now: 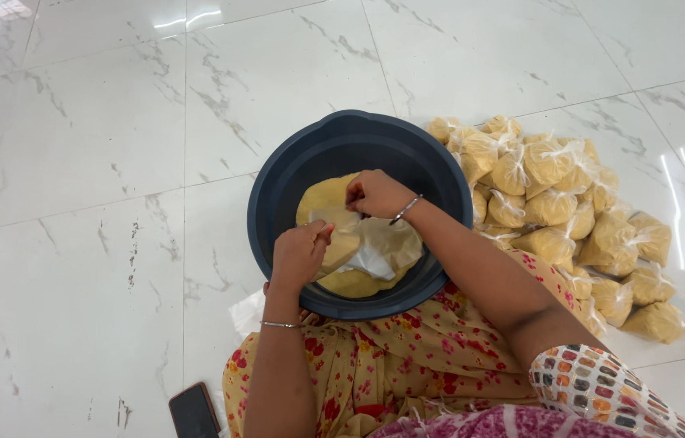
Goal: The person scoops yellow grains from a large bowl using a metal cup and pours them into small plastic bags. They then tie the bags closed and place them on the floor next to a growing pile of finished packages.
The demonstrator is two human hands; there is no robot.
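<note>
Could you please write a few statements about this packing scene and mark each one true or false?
1. Both hands hold a clear plastic bag over the tub. True: the left hand and the right hand both grip it.
2. The tub is red. False: it is dark blue-grey.
3. A pile of tied bags of yellow powder lies to the right of the tub. True.
4. The tub is empty. False: it holds yellow powder.
5. A dark phone lies on the floor near the left arm. True.
6. The floor is bare wood. False: it is white marbled tile.
</note>
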